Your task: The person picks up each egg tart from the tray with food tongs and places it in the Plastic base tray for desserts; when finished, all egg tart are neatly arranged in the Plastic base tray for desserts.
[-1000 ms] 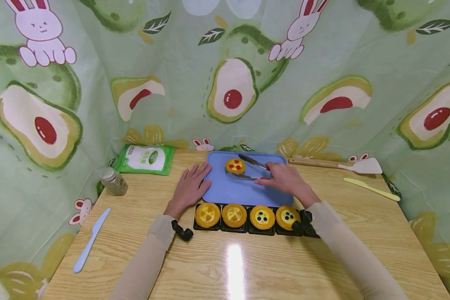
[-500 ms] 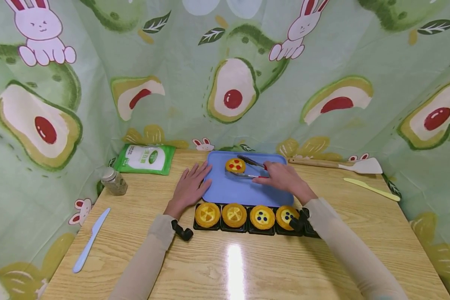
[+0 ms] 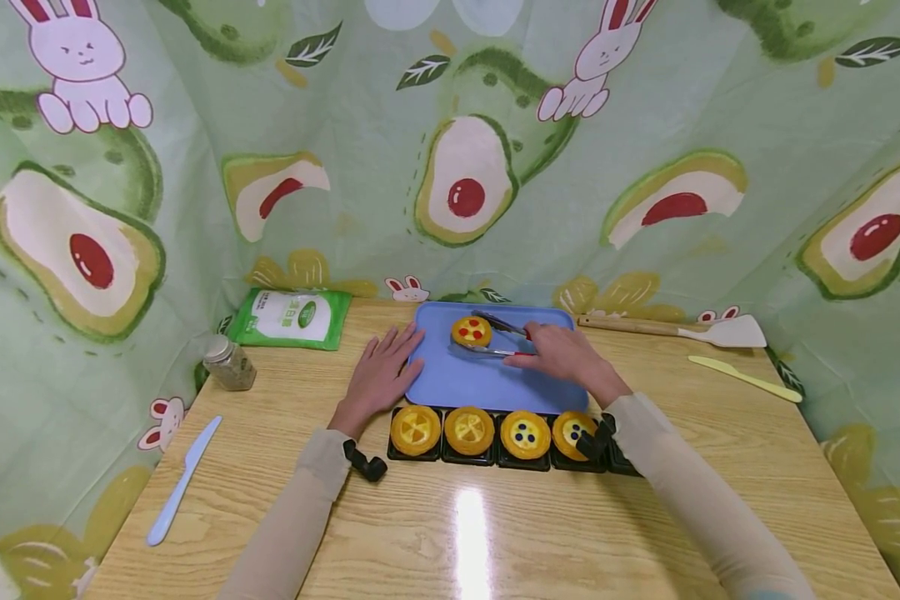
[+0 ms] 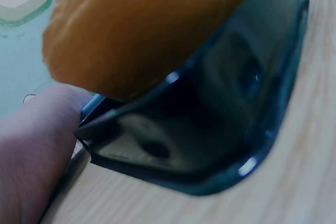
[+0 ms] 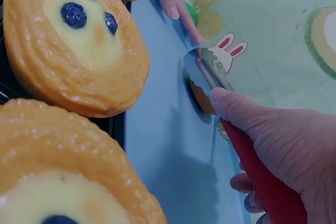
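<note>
My right hand (image 3: 562,357) grips the red handles of metal tongs (image 3: 493,352), thumb on top in the right wrist view. Between the tong arms lies a round tart (image 3: 471,332) with red toppings, on the upper left part of a blue tray (image 3: 510,387). The near tong head overlaps the tart's lower edge; I cannot tell whether both heads press on it. My left hand (image 3: 378,375) lies with fingers extended at the tray's left edge, thumb and fingertips touching the rim.
Along the tray's front stand several black plastic holders (image 4: 210,108) with tarts, two fruit-slice tarts (image 3: 416,430) and two blueberry tarts (image 3: 524,435). A jar (image 3: 229,363), green packet (image 3: 292,319) and blue knife (image 3: 184,481) are left; a spatula (image 3: 727,332) and yellow knife (image 3: 745,379) right.
My right hand and the tongs have shifted slightly left, with the tong arms reaching a little further around the tart. The tart and my left hand have stayed in place.
</note>
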A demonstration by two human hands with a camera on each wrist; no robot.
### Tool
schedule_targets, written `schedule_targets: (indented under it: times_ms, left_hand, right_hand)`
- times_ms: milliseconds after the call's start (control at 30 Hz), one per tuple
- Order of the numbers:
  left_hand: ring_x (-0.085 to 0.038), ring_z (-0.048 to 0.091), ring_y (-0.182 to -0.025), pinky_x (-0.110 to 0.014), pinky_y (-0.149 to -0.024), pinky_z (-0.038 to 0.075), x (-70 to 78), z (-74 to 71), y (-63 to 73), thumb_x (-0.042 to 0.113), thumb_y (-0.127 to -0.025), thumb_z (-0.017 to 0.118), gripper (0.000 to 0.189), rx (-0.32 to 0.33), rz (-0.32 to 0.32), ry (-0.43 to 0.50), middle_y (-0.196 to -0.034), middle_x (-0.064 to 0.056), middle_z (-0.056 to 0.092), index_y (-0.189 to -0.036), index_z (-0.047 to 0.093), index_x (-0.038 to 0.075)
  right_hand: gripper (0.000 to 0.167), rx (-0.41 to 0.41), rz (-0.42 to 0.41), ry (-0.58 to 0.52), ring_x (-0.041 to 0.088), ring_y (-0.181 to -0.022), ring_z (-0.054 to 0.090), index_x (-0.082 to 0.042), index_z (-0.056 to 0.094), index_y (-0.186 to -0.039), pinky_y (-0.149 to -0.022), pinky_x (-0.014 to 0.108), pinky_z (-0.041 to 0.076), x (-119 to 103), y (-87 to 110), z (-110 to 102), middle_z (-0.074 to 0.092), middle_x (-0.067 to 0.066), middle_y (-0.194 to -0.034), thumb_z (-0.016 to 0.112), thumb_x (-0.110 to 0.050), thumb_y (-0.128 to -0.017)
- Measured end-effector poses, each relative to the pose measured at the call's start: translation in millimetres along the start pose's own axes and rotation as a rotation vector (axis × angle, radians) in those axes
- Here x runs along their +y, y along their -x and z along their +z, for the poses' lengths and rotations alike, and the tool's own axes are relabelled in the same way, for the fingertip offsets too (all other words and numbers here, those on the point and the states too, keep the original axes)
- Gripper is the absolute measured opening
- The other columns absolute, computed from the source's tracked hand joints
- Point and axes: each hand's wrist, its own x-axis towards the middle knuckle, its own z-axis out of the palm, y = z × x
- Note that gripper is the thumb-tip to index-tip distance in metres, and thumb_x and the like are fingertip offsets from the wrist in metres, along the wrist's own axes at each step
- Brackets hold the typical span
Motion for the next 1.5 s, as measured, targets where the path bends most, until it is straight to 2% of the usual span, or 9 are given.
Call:
schedule_targets:
  times_ms: [367,600,933,1333,1500]
  left_hand:
    - [-0.029,0.012,-0.162,-0.055,-0.128,0.006,-0.8,0.8,0.1,0.054,-0.111,0.033,0.063,-0.005,0.001,-0.009,-0.174,0.009,0.016,-0.168,0.025,0.030]
    - [-0.031,0.015,-0.161,-0.059,-0.127,0.009,0.8,-1.5,0.3,0.051,-0.111,0.037,0.062,0.009,0.013,0.012,-0.174,0.004,0.021,-0.167,0.030,0.025]
    - [-0.031,0.014,-0.161,-0.059,-0.127,0.010,2.1,-2.0,0.0,0.051,-0.111,0.036,0.062,0.012,0.009,0.001,-0.174,0.003,0.021,-0.167,0.030,0.025]
    - [-0.027,0.010,-0.162,-0.055,-0.128,0.006,1.9,-2.4,0.0,0.055,-0.111,0.032,0.063,-0.011,-0.006,-0.009,-0.174,0.009,0.016,-0.168,0.025,0.030]
    - [-0.026,0.010,-0.162,-0.055,-0.128,0.006,2.0,-2.5,0.6,0.056,-0.111,0.032,0.063,-0.015,-0.008,-0.012,-0.174,0.010,0.015,-0.168,0.024,0.031]
  right_hand:
    - [0.064,0.010,0.004,0.016,0.018,-0.060,0.051,0.000,0.065,-0.110,-0.052,0.031,0.038,0,-1.2,2,0.058,0.004,-0.075,0.071,-0.062,-0.092]
    - [0.056,0.047,-0.056,0.052,0.019,-0.061,0.050,-0.003,0.066,-0.101,-0.051,0.031,0.034,3,0.4,3,0.055,0.002,-0.071,0.072,-0.058,-0.094]
    - [0.048,0.116,-0.108,0.048,0.016,-0.056,0.042,-0.008,0.062,-0.090,-0.051,0.031,0.029,6,6.7,4,0.040,-0.002,-0.064,0.076,-0.054,-0.092]
    - [0.045,0.108,-0.097,0.031,0.014,-0.054,0.040,-0.014,0.060,-0.087,-0.049,0.030,0.026,10,21.3,-3,0.040,-0.004,-0.062,0.074,-0.057,-0.093]
    - [0.044,0.118,-0.105,0.013,0.014,-0.052,0.039,-0.010,0.064,-0.092,-0.050,0.030,0.026,8,31.7,-7,0.041,-0.003,-0.062,0.077,-0.052,-0.092]
